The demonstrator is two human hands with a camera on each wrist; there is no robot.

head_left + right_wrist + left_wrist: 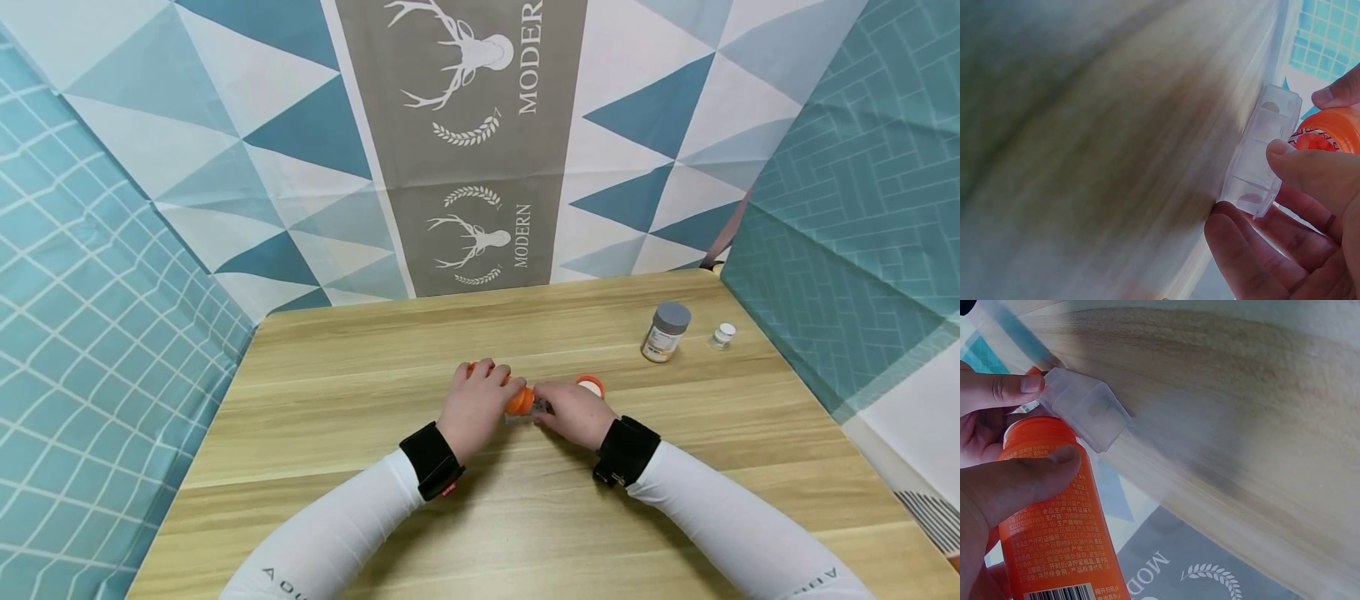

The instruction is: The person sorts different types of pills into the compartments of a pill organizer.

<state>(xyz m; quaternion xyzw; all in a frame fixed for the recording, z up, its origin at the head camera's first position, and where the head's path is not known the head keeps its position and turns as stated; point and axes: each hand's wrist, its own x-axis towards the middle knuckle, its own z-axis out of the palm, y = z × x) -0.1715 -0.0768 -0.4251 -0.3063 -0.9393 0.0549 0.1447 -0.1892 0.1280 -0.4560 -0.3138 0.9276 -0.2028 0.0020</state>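
Observation:
My left hand (477, 408) grips an orange bottle (1063, 519) with printed text and a barcode. In the head view the bottle lies tipped, its mouth toward the right. My right hand (576, 412) holds a clear plastic pill box (1255, 156) with several compartments, thumb on one side and fingers beneath. Two of its compartments show something roundish inside. The bottle's open mouth (1315, 142) is right at the pill box, with orange pieces visible within. An orange-rimmed cap (591, 384) with a white inside lies just beyond my right hand.
A jar (664, 333) with a grey lid and a label stands at the back right of the wooden table (330, 408). To its right is a small white-capped vial (723, 335). Patterned cloth (480, 150) hangs behind the table.

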